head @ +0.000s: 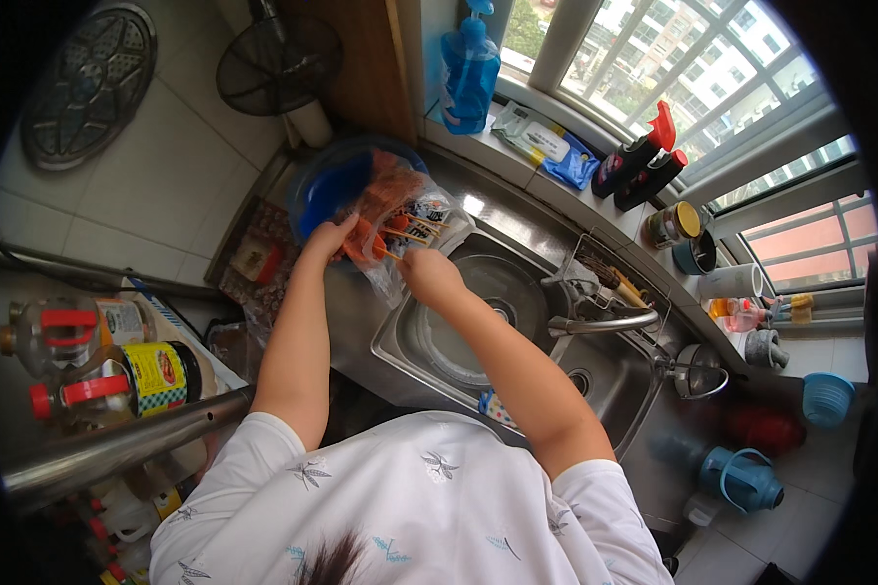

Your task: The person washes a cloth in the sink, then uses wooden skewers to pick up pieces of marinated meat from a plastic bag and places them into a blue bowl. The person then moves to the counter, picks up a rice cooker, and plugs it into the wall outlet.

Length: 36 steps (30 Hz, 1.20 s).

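A clear plastic bag [439,201] with printed writing holds orange-coated food [391,186] on thin wooden skewers [406,235]. It lies over the rim of a blue plastic basin [331,189], beside the sink. My left hand [334,236] grips the bag's near left side, against the orange pieces. Closed around the end of one skewer is my right hand [432,276], near the bag's mouth. An orange piece [366,238] sits on that stick between my hands. My fingertips are partly hidden by the plastic and by my own hands.
Below my right forearm is a steel double sink [388,355] with a large round pan or lid [439,344] in its left bowl. The faucet [607,323] curves over it. A wire rack [593,252] stands behind. Oil bottles [102,380] line the left; a blue soap bottle [470,77] stands on the sill.
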Available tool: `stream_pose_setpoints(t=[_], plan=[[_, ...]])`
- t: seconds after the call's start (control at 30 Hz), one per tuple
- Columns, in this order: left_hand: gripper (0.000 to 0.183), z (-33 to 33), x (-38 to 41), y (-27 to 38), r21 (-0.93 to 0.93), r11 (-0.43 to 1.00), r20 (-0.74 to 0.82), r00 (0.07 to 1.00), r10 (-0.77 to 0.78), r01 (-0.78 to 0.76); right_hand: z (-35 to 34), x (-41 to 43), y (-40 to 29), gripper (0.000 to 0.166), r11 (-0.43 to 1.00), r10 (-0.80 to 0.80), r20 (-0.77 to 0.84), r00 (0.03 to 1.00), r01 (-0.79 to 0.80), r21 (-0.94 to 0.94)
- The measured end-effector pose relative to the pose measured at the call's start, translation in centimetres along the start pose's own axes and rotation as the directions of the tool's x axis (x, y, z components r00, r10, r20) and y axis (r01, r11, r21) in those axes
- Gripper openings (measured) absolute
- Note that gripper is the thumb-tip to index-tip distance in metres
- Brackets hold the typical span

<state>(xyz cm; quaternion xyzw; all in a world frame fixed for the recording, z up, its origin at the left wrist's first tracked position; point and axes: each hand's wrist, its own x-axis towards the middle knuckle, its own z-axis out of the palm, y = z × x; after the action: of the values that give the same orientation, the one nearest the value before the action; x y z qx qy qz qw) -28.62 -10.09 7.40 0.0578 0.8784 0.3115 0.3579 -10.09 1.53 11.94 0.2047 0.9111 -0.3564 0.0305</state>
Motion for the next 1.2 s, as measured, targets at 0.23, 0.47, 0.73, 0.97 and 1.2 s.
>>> stream_pose_setpoints(t=[0.23, 0.47, 0.73, 0.97, 1.2], plan=[[0.040, 1.3, 4.4, -3.3, 0.070, 0.960, -0.020, 0.962, 0.273, -0.271, -0.3, 0.4, 1.7, 0.024, 0.991, -0.069, 0.073, 0.995, 0.060, 0.119], [0.029, 1.2, 3.4, -2.8, 0.147, 0.959, -0.092, 0.961, 0.259, -0.244, -0.6, 0.0, 1.1, 0.012, 0.985, -0.044, -0.018, 0.999, 0.040, -0.167], [0.023, -0.3, -1.9, 0.2, -0.175, 0.984, 0.143, 0.990, -0.014, 0.039, -1.9, -0.5, 0.4, 0.009, 0.974, -0.112, -0.023, 0.993, 0.105, -0.199], [0.028, 0.3, -5.3, 1.4, -0.227, 0.970, 0.067, 0.995, -0.072, 0.085, -3.9, -0.7, -3.5, 0.015, 0.993, -0.101, 0.005, 0.995, 0.101, -0.060], [0.021, 2.0, -3.4, -0.7, -0.384, 0.923, -0.032, 0.999, -0.028, 0.014, -3.3, -0.2, -2.7, 0.018, 0.997, 0.003, 0.131, 0.991, -0.013, 0.077]])
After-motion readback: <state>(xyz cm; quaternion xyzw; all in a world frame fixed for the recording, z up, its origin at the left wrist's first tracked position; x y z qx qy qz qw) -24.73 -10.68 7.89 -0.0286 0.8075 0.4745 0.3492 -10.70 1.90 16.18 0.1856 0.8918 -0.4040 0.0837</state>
